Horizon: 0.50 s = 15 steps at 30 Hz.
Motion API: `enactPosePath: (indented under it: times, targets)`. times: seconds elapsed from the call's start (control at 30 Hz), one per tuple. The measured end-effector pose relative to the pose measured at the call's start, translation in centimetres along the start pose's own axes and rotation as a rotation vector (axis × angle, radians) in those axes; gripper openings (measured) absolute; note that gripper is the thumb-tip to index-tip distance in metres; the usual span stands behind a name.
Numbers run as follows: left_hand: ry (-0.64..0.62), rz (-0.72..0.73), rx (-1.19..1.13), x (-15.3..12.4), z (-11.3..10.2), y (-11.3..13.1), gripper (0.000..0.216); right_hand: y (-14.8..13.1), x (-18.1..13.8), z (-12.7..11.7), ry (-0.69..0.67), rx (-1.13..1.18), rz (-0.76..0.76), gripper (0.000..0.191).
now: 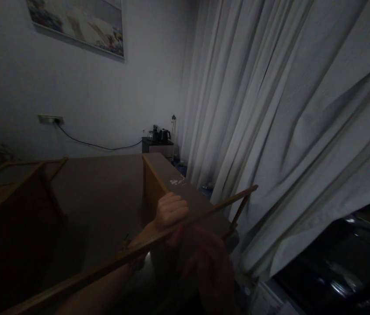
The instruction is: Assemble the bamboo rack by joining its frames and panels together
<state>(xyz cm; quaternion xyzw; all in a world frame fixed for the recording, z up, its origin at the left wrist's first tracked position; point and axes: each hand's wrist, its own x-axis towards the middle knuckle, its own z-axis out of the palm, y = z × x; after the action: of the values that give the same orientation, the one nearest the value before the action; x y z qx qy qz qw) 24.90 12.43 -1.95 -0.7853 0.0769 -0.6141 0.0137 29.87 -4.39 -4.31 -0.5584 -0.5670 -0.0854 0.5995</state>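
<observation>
A long wooden rail (106, 265) crosses in front of me from lower left to right, with a short wooden upright (240, 211) at its far end. My left hand (170, 211) is closed in a fist just beyond the rail, beside a wooden panel (156, 180) standing on the table. Whatever its fingers hold, if anything, is hidden. Below the rail, my right hand (213, 262) is dark and smeared, so its fingers cannot be made out. Small white pieces (177, 180) lie on the grey-brown tabletop (106, 192).
Another wooden frame with a panel (10, 197) stands at left. Behind, a small cabinet (160, 148) bears a black kettle (164, 135). A cable (99, 148) runs to the wall socket (51, 119). Curtains (253, 109) hang at right above a glossy black object (342, 262).
</observation>
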Motion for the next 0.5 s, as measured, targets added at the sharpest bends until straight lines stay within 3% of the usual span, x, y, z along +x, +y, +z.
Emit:
enactPosePath:
  times: [0.07, 0.17, 0.4, 0.5]
  targets:
    - [-0.001, 0.017, 0.001, -0.2, 0.3, -0.4, 0.053, -0.4, -0.7, 1.0, 0.036, 0.153, 0.209, 0.027]
    - [-0.001, 0.028, 0.003, -0.2, 0.4, -0.5, 0.055, -0.7, -1.0, 2.0, 0.064, 0.191, 0.249, 0.034]
    - [-0.063, -0.012, 0.002, -0.4, -0.3, 0.1, 0.051, 1.0, 0.2, 0.3, 0.016, 0.008, 0.029, 0.021]
    - [-0.111, -0.019, 0.0, -1.2, 0.0, -0.2, 0.053, 1.7, 0.4, -1.2, -0.072, -0.075, -0.139, 0.029]
